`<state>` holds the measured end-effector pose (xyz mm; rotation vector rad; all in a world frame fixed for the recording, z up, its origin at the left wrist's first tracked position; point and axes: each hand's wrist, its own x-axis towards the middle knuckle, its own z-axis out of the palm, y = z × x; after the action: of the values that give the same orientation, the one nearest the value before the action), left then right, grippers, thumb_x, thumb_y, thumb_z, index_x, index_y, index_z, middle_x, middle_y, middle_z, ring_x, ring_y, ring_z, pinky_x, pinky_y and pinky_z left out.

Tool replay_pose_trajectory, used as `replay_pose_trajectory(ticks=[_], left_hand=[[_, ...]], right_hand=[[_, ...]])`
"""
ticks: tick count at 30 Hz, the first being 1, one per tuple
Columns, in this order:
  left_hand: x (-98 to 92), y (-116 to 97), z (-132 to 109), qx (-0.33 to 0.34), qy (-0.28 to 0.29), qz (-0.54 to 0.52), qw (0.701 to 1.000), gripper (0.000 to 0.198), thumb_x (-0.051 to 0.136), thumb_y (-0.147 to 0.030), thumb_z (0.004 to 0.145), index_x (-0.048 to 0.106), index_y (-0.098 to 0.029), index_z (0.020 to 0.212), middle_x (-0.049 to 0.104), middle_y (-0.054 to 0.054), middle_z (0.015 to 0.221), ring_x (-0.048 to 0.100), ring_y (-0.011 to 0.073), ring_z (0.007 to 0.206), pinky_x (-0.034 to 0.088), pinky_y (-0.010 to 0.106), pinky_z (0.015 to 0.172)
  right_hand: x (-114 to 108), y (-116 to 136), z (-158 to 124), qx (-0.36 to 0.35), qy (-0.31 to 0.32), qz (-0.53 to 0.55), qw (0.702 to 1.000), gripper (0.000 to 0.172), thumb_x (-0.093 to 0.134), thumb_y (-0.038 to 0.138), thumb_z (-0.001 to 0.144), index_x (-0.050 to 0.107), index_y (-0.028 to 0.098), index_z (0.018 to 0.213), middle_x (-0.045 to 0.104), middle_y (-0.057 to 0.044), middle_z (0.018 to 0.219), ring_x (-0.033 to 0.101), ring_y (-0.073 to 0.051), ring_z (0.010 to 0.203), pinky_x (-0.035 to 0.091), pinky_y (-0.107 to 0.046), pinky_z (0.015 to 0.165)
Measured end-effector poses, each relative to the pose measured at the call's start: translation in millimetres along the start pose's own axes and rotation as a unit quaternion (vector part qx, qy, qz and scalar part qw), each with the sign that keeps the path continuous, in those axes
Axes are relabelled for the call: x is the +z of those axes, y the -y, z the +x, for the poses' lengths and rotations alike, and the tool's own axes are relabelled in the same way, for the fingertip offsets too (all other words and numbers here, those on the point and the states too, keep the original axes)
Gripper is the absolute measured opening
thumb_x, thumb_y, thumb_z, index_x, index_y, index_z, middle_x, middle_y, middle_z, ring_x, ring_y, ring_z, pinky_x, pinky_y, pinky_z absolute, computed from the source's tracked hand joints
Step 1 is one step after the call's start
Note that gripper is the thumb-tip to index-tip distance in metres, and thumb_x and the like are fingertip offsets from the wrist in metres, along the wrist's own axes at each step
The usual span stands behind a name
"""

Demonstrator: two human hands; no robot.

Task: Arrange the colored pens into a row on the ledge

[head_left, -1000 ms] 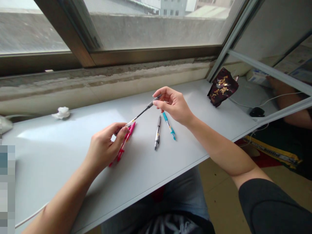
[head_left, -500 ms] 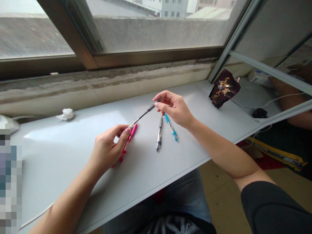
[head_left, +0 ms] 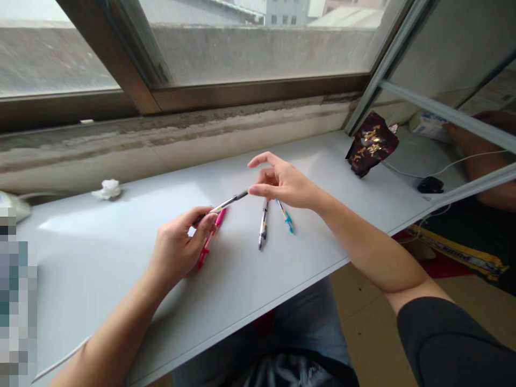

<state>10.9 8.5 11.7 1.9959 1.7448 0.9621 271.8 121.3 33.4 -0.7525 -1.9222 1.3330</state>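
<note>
We are sitting at a long white desk (head_left: 92, 258) beneath a brown-framed window (head_left: 250, 91). A dark red foil bag (head_left: 373, 144) is resting at the far right of the desk, and a crumpled white tissue (head_left: 108, 189) is lying at the far left. Our left hand (head_left: 179, 242) is clamping a slim silver-and-black pen (head_left: 223, 204) by its left end, with the pen angling up and right. Our right hand (head_left: 282, 185) is hanging open just beside the pen's dark tip, not closed on it. Three more pens are lying on the desk: a pink pen (head_left: 212, 236) just under our left hand, a black pen (head_left: 263, 226) and a blue pen (head_left: 286, 217), both near our right hand.
</note>
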Motion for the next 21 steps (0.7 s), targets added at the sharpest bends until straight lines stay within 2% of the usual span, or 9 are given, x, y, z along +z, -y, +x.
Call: replay_pose_trajectory(ticks=[1, 3, 5, 6, 10, 14, 18, 19, 21], left_hand=[[-0.3, -1, 0, 0.000, -0.003, 0.001, 1.000, 0.037, 0.055, -0.050, 0.101, 0.078, -0.021, 0.105, 0.077, -0.001, 0.076, 0.066, 0.0150, 0.064, 0.052, 0.024, 0.067], [-0.8, -2, -1, 0.003, -0.005, 0.000, 1.000, 0.037, 0.055, -0.050, 0.101, 0.077, -0.021, 0.105, 0.076, -0.001, 0.075, 0.065, 0.0145, 0.063, 0.052, 0.024, 0.066], [-0.9, -3, -1, 0.007, -0.005, -0.004, 1.000, 0.037, 0.056, -0.050, 0.101, 0.077, -0.021, 0.105, 0.076, -0.002, 0.075, 0.065, 0.0143, 0.063, 0.052, 0.024, 0.066], [-0.7, -3, -1, 0.008, -0.005, -0.006, 1.000, 0.037, 0.056, -0.050, 0.101, 0.077, -0.021, 0.105, 0.076, -0.002, 0.075, 0.066, 0.0143, 0.064, 0.052, 0.024, 0.067], [0.7, -1, -1, 0.001, 0.002, -0.014, 1.000, 0.037, 0.055, -0.051, 0.102, 0.076, -0.020, 0.105, 0.076, -0.001, 0.075, 0.065, 0.0142, 0.063, 0.052, 0.024, 0.066], [1.1, 1, -3, 0.005, 0.009, -0.016, 1.000, 0.037, 0.057, -0.051, 0.102, 0.076, -0.021, 0.107, 0.075, -0.002, 0.073, 0.064, 0.0138, 0.061, 0.052, 0.024, 0.064], [0.3, 3, -4, 0.003, 0.014, -0.020, 1.000, 0.036, 0.055, -0.050, 0.105, 0.076, -0.021, 0.107, 0.077, -0.002, 0.075, 0.064, 0.0129, 0.058, 0.051, 0.023, 0.061], [0.3, 4, -4, 0.008, 0.016, -0.021, 1.000, 0.035, 0.055, -0.050, 0.105, 0.076, -0.021, 0.107, 0.077, -0.002, 0.074, 0.064, 0.0128, 0.058, 0.051, 0.023, 0.061], [0.7, 7, -5, 0.036, 0.012, -0.013, 0.999, 0.033, 0.056, -0.047, 0.107, 0.077, -0.021, 0.107, 0.076, -0.002, 0.074, 0.066, 0.0134, 0.059, 0.052, 0.024, 0.062]], right_hand=[[0, 1, 0, -0.027, -0.003, -0.004, 1.000, 0.059, 0.087, 0.060, 0.082, 0.065, 0.018, 0.118, 0.071, 0.000, 0.085, 0.061, -0.012, 0.068, 0.047, -0.025, 0.063], [1, 4, -2, -0.038, -0.003, -0.043, 0.998, 0.047, 0.080, 0.062, 0.089, 0.069, 0.016, 0.096, 0.067, 0.000, 0.075, 0.057, -0.011, 0.064, 0.045, -0.026, 0.063], [3, 5, -3, -0.006, -0.009, -0.082, 0.997, 0.063, 0.056, 0.069, 0.103, 0.061, 0.017, 0.068, 0.056, 0.000, 0.057, 0.051, -0.010, 0.056, 0.041, -0.027, 0.061], [4, 5, -3, 0.004, -0.015, -0.089, 0.996, 0.067, 0.051, 0.072, 0.104, 0.058, 0.018, 0.064, 0.053, 0.001, 0.054, 0.049, -0.010, 0.053, 0.040, -0.028, 0.059], [4, 5, -3, -0.026, -0.004, -0.054, 0.998, 0.057, 0.073, 0.073, 0.091, 0.066, 0.017, 0.084, 0.065, 0.000, 0.068, 0.055, -0.010, 0.060, 0.040, -0.025, 0.059], [1, 6, -4, 0.019, 0.036, -0.094, 0.995, 0.064, 0.050, 0.068, 0.106, 0.059, 0.017, 0.068, 0.058, 0.000, 0.056, 0.050, -0.010, 0.054, 0.039, -0.026, 0.059], [0, 10, -5, -0.016, 0.080, -0.091, 0.992, 0.040, 0.066, 0.054, 0.102, 0.065, 0.016, 0.090, 0.067, 0.000, 0.072, 0.055, -0.011, 0.064, 0.040, -0.025, 0.062], [0, 11, -6, -0.021, 0.090, -0.099, 0.991, 0.038, 0.066, 0.052, 0.103, 0.064, 0.017, 0.087, 0.066, 0.000, 0.070, 0.054, -0.010, 0.063, 0.040, -0.025, 0.062], [1, 13, -6, -0.009, 0.101, -0.116, 0.988, 0.046, 0.060, 0.051, 0.106, 0.060, 0.018, 0.074, 0.059, 0.002, 0.060, 0.048, -0.009, 0.057, 0.037, -0.025, 0.060]])
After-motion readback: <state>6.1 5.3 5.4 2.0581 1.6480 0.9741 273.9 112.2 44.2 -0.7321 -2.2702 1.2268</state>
